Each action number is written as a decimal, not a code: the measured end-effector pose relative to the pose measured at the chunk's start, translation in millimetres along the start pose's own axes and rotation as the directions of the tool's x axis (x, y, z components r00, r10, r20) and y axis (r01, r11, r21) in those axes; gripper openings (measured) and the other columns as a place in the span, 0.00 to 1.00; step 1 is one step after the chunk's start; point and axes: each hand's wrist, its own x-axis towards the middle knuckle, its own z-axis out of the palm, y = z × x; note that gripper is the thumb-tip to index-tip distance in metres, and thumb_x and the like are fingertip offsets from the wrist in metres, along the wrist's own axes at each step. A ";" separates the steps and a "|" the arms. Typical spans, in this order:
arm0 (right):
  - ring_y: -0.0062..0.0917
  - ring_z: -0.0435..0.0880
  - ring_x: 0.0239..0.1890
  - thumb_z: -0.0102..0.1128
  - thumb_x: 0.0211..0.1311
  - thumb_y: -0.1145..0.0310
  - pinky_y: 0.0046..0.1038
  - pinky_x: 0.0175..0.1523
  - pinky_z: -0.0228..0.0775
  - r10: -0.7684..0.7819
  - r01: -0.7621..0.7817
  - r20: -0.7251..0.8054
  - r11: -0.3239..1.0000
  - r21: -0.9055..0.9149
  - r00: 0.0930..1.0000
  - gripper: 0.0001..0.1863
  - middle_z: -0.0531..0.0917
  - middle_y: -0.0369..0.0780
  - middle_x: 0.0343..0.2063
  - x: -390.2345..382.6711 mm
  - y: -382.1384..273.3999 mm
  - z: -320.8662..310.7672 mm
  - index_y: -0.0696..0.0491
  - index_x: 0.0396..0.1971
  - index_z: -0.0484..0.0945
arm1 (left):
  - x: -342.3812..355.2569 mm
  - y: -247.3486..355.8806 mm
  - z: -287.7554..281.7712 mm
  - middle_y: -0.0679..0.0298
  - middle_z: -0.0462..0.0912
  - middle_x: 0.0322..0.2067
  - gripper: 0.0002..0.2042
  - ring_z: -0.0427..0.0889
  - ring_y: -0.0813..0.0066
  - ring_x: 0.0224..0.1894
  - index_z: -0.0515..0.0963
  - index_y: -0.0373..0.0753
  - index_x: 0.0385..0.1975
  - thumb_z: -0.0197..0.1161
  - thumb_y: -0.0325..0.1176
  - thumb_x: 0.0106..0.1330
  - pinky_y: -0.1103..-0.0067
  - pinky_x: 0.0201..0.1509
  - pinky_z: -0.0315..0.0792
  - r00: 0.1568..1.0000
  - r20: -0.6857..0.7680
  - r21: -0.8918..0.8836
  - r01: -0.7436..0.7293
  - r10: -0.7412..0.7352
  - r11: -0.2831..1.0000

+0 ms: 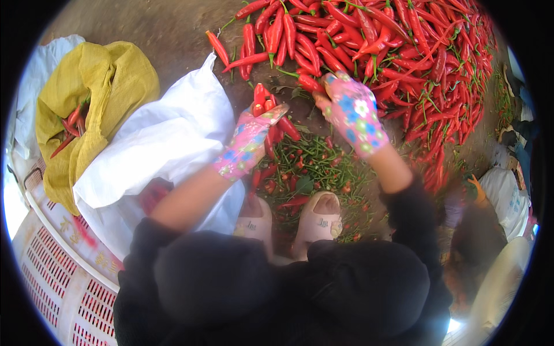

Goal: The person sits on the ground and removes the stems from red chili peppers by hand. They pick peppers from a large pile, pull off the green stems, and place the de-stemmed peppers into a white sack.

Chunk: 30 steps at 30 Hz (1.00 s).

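Observation:
Both of my hands wear pink flowered gloves. My left hand [249, 138] is closed around several red chili peppers [263, 98], whose cut-looking ends stick up past the thumb. At the near edge of a big heap of red chili peppers [398, 63], my right hand [353, 112] has its thumb and fingers closed on one red chili pepper [311, 85] with a green stem. Its grip is partly hidden by the glove. Below and between the hands lies a scatter of green stems [314, 164] with some red bits and peppers in it.
A white sack [173, 127] stands left of my left arm, something red showing through it. Beyond it is a mustard-yellow sack [124, 75] with some peppers inside. A white slatted crate [55, 277] is at lower left. My pale slippers [318, 222] are by the stems. White bags [505, 196] lie far right.

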 end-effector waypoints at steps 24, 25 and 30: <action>0.20 0.75 0.22 0.59 0.56 0.62 0.24 0.27 0.67 -0.087 -0.527 0.551 0.203 0.825 0.830 0.14 0.75 0.34 0.20 -48.3 8.5 -14.1 0.58 0.33 0.74 | 1.7 -12.8 -0.2 0.66 0.78 0.31 0.18 0.76 0.80 0.32 0.74 0.36 0.38 0.70 0.25 0.47 0.81 0.40 0.75 0.925 0.258 0.360 -0.361 0.280 0.860; 0.24 0.76 0.23 0.59 0.56 0.61 0.26 0.28 0.68 -0.081 -0.434 0.559 0.543 0.719 0.825 0.14 0.75 0.35 0.20 -52.1 11.3 -18.5 0.58 0.32 0.74 | 2.9 -12.6 -2.9 0.67 0.77 0.30 0.16 0.76 0.81 0.31 0.74 0.36 0.38 0.69 0.25 0.48 0.83 0.39 0.74 0.955 0.220 -0.006 -0.202 0.198 0.979; 0.39 0.79 0.35 0.63 0.50 0.54 0.36 0.40 0.70 0.191 -0.192 -0.014 0.977 -0.090 0.981 0.21 0.78 0.46 0.34 -38.5 7.7 -16.5 0.54 0.37 0.73 | 7.7 -5.7 -9.4 0.67 0.78 0.29 0.13 0.78 0.79 0.30 0.74 0.33 0.38 0.66 0.24 0.53 0.84 0.38 0.75 0.934 0.279 -0.162 -0.185 0.225 0.969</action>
